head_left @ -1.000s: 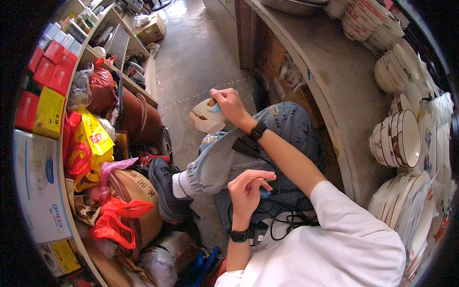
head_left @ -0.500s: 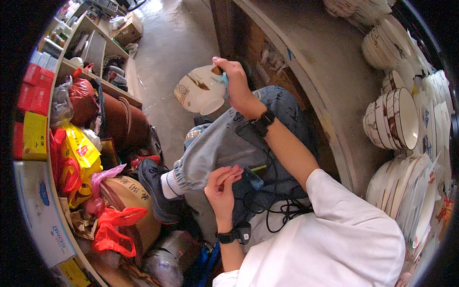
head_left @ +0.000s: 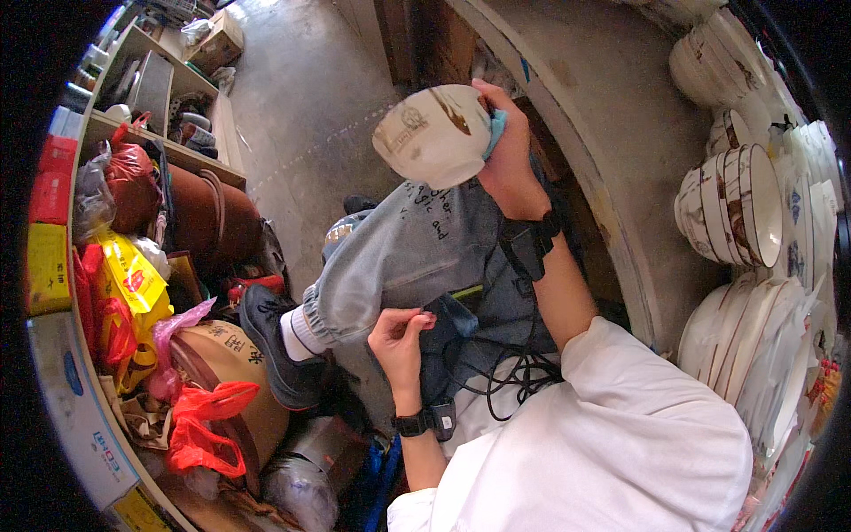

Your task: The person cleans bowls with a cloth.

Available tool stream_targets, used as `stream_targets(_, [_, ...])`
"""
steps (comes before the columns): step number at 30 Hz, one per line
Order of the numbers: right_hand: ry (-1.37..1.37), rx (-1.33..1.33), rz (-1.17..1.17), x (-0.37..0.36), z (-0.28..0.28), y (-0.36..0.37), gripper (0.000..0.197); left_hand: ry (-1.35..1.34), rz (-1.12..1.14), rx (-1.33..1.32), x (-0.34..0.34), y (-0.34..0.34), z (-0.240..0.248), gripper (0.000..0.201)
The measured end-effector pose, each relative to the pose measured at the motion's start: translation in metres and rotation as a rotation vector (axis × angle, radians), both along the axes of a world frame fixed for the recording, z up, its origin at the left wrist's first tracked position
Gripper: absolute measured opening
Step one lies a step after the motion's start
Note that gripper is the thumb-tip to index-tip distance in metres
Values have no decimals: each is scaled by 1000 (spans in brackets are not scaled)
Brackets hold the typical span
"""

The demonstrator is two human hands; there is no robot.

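My right hand (head_left: 514, 164) is closed round the side of a white bowl (head_left: 425, 142) with brown and grey patterns. It tips the bowl on its side above my raised knee, base toward me. A light-blue cloth (head_left: 496, 131) is bunched between the palm and the bowl. Lower down, my left hand (head_left: 399, 341) hovers over my lap, thumb and fingertips pressed together. Whatever may be in that pinch is too small to make out. Just right of it, a dark-blue thing with a yellow-green edge (head_left: 459, 312) lies against my jeans.
At right, stacked bowls (head_left: 729, 208) and plates (head_left: 736, 341) stand on a shelf (head_left: 612, 177) with a curved edge. At left are a large brown jar (head_left: 217, 217), a tan round container (head_left: 222, 350), red bags (head_left: 208, 426) and boxes. Black cables (head_left: 523, 381) loop across my lap.
My right hand has carried the bowl to the right and slightly up. The left hand's fingers, loosely spread before, have come together in a pinch. The whole view has shifted a little.
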State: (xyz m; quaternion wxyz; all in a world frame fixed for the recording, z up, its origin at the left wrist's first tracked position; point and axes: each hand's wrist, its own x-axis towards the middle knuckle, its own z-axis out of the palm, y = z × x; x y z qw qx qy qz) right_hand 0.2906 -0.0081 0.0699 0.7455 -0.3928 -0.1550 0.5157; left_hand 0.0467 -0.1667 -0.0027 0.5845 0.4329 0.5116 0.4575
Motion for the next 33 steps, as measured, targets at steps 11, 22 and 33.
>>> stream_targets(11, [173,120,61,5,-1,-5,22,36,-99,88,0,0,-6,42])
stream_targets(22, [188,180,135,5,-4,-3,21,103,-140,122,4,1,-7,26])
stream_targets(33, [106,103,91,-5,6,-5,23,63,-149,58,9,2,-4,9])
